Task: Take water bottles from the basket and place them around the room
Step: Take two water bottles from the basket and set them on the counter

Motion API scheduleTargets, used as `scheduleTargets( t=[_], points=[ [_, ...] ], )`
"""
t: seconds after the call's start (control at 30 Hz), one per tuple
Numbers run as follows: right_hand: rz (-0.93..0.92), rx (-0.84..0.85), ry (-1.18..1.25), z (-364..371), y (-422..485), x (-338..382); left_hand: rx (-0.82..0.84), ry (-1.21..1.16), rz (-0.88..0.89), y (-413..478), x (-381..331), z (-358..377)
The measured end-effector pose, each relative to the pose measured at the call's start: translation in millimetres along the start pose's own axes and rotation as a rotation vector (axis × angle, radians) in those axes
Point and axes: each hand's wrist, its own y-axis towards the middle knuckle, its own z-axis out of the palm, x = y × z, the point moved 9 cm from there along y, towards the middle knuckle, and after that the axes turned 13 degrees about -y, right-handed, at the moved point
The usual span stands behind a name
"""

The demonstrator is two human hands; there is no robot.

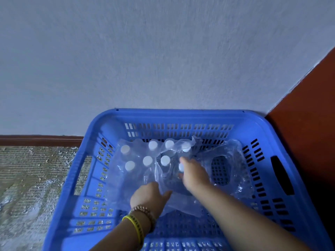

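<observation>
Water bottles (147, 161) stand upright, caps up, in torn shrink wrap (183, 201) toward the far side of the blue basket (181, 115). The right hand (194, 175) is nearer, its grip curled round the nearest bottle (181, 167) at the neck. The left hand (150, 196) pinches the wrap beside it.

the basket (181, 114) sits against the far wall (163, 51), a mat (32, 171) to its left. in it, bottles (147, 160) stand in two rows at the far left, inside wrap (228, 151) spreading right. the left hand (150, 196) is on the wrap's near part, the right hand (194, 175) by the rightmost bottle.
</observation>
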Motion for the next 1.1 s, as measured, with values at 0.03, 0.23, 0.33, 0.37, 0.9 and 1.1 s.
scheduleTargets(
  t=[0.03,0.23,0.33,0.37,0.9,1.1],
  points=[
    [-0.008,-0.007,-0.063,3.6,-2.3,0.8,0.007,0.060,0.042,-4.5,-5.0,3.1],
    [-0.061,-0.026,0.075,-14.1,-33.4,-3.2,0.041,0.093,0.256,-23.0,-33.3,7.1],
    [-0.135,-0.187,0.167,-64.6,-51.4,3.8,-0.120,0.009,0.360,-33.7,-51.2,-7.3],
    [-0.165,-0.256,0.211,-87.1,-59.1,8.5,-0.145,-0.055,0.386,-36.4,-56.8,-10.3],
    [-0.154,-0.311,0.645,-198.7,-49.9,12.2,-0.078,-0.981,0.448,-28.9,-98.3,-71.9],
    [-0.083,-0.294,0.804,-180.8,-15.8,3.6,0.468,-1.456,0.204,-28.5,-108.6,-46.3]
  ],
)
